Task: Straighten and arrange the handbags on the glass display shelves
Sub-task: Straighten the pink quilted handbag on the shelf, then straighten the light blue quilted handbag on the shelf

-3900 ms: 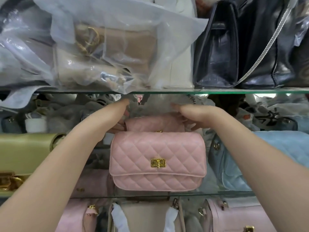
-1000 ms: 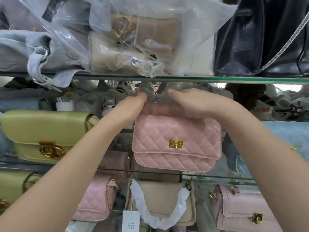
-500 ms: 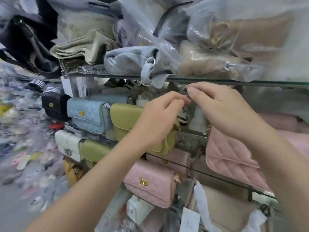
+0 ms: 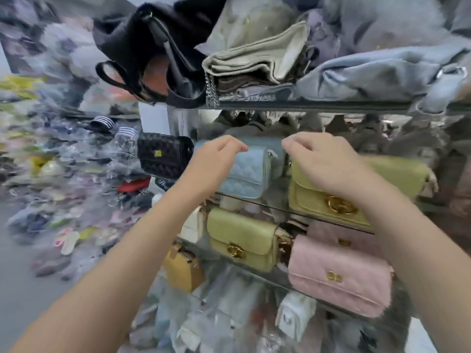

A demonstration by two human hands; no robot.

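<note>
Head view: left hand (image 4: 216, 161) and right hand (image 4: 323, 166) are hovering loosely curled, holding nothing, over the pale-blue quilted leather handbag (image 4: 248, 174). Gripping both top corners advisable, squaring it beside the yellow-green clasp handbag (image 4: 397, 174).

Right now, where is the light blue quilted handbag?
In the head view the light blue quilted handbag stands on the middle glass shelf, between the black quilted handbag on its left and the yellow-green handbag on its right.

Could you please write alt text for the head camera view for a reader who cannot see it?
Two bare hands, left hand and right hand, reach toward a light blue quilted handbag on a glass shelf, holding nothing. A green handbag sits beside it; another green handbag and a pink handbag sit below.
</note>
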